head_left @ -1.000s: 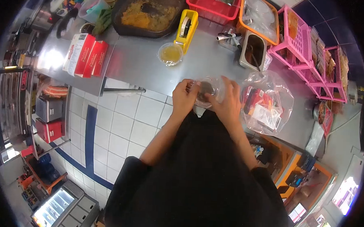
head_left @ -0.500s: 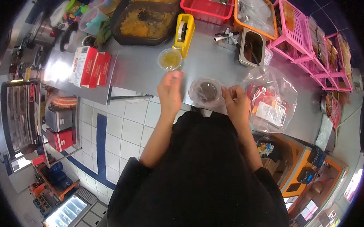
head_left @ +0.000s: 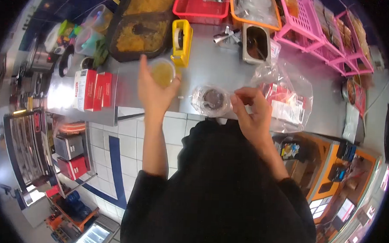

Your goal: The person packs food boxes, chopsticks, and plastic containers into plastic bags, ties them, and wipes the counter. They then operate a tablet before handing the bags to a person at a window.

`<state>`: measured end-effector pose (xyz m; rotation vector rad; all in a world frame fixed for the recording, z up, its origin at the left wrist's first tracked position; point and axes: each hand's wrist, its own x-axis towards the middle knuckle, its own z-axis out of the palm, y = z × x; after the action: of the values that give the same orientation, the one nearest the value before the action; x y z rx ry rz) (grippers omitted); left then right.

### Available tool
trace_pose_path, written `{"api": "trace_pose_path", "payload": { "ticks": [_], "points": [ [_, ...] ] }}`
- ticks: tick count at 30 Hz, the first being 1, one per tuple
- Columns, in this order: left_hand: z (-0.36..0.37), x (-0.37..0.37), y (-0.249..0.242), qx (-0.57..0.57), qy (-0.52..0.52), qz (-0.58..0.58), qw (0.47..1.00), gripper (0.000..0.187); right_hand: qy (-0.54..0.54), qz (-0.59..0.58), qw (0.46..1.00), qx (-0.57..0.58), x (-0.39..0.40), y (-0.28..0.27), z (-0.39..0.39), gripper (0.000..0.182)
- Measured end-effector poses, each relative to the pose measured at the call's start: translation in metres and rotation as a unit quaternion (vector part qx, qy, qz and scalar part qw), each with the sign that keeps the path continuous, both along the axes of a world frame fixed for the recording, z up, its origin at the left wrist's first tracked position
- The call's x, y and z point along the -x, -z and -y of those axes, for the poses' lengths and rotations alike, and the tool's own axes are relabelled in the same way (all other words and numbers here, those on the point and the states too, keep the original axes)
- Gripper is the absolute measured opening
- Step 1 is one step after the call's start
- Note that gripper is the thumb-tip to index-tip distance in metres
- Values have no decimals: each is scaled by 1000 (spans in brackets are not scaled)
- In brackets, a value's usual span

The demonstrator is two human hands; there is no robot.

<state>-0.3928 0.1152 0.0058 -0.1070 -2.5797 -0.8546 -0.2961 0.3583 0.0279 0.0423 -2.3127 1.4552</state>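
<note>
A stainless-steel work counter [head_left: 131,82] is shown from above, with a yellow plastic tape dispenser [head_left: 181,42] standing on it as the landmark. Pink plastic basket racks [head_left: 307,28] are placed far to its right; a dark two-section pan [head_left: 142,36], filled with crumbly orange-brown food, is set just to its left. A red rectangular plastic tray [head_left: 201,13] is seen just beyond it. Well to its right and nearer the wearer, red and white packs are held in a clear plastic bag [head_left: 306,100]. Well to its left and nearer, red and white cardboard boxes [head_left: 89,91] are lined up. Below it, slightly left, the left hand [head_left: 157,91] is spread around the near side of a clear round cup of yellow contents [head_left: 163,72]; whether the cup is gripped cannot be told. Below and right of it, a clear plastic-covered round cup of dark contents [head_left: 210,100] is rested on the counter. At that cup's right edge, the right hand [head_left: 253,115] is curled, thumb and forefinger drawn close; whether plastic is pinched cannot be told.
</note>
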Motion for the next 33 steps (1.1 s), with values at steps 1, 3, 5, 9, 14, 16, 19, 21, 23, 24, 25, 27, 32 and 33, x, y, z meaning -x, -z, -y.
{"api": "trace_pose_path", "payload": {
  "ticks": [1,3,5,9,14,16,19,21,23,24,25,27,32,33],
  "points": [
    [-6,-11,-30,-114,17,26,993,102,-55,83,983,155,1,-7,4,37],
    [-21,-30,-76,-232,20,56,971,102,-113,171,931,302,8,-23,14,39],
    [-35,-43,-99,-409,158,45,898,101,-224,143,746,611,22,-35,27,51],
    [-49,-56,-83,-322,274,38,905,89,-212,197,743,603,23,-31,13,62],
    [-56,-80,35,-174,34,67,982,60,-112,264,783,553,17,-5,6,54],
    [-60,-84,56,-177,9,63,982,51,-137,251,719,633,20,23,7,50],
    [-61,-85,58,-188,-14,86,978,32,-145,218,716,647,27,49,7,47],
    [-60,-81,57,-195,-13,110,975,22,-146,196,751,613,30,48,2,46],
    [-64,-79,61,-318,-27,88,943,19,-134,239,920,280,28,32,-9,46],
    [-67,-81,61,-320,-32,89,943,19,-137,242,919,278,29,29,-11,46],
    [-70,-82,59,-420,-21,127,898,19,-157,270,927,208,31,28,-14,46],
    [-72,-82,59,-517,-6,163,841,19,-174,295,930,136,35,22,-15,46],
    [-69,-79,55,-560,-17,189,807,21,-269,284,915,98,40,15,-13,45],
    [-67,-80,57,-559,-16,190,807,21,-268,284,915,100,39,17,-12,45]
  ]
}}
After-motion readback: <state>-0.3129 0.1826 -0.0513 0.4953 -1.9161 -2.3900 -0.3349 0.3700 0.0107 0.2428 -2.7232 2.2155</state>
